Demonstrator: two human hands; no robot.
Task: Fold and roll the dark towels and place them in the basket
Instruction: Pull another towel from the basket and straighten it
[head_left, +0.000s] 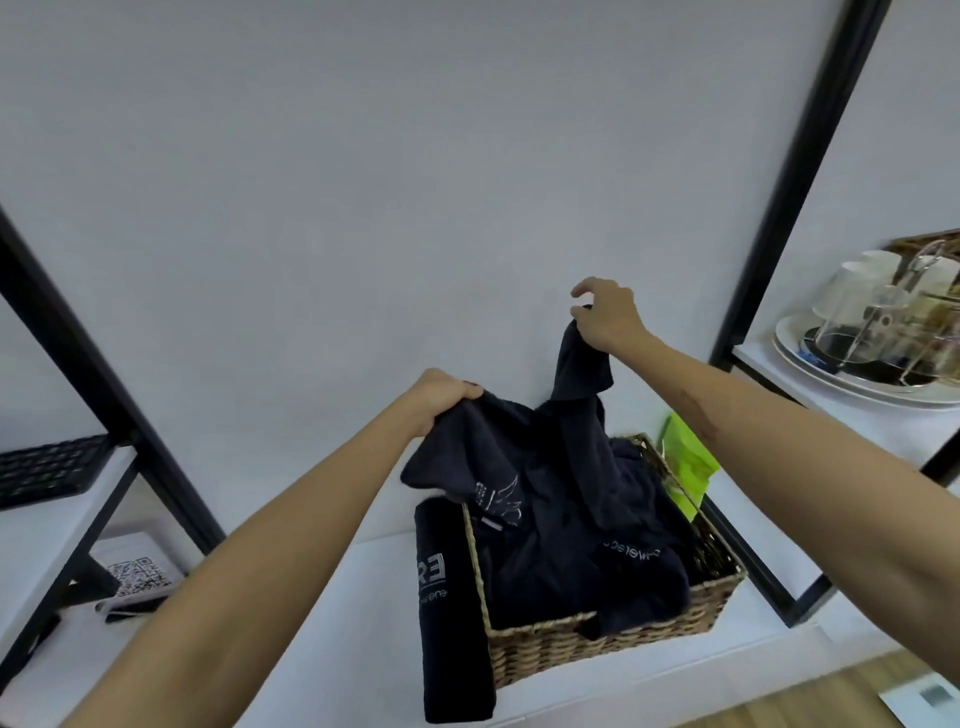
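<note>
A woven wicker basket (597, 642) sits on a white shelf (363, 597), filled with crumpled dark towels (613, 561). One dark towel (524, 441) is lifted above the basket by two corners. My left hand (441, 395) grips its left corner just above the basket's back left. My right hand (608, 312) pinches the other corner higher up, near the wall. Another dark towel with white lettering (447, 613) hangs over the basket's left side and lies on the shelf.
A green packet (688, 462) stands behind the basket's right side. Black frame posts (795, 182) flank the shelf. To the right is a tray of glass cups (872, 332). A keyboard (47, 473) and a QR-code card (137, 571) lie at left.
</note>
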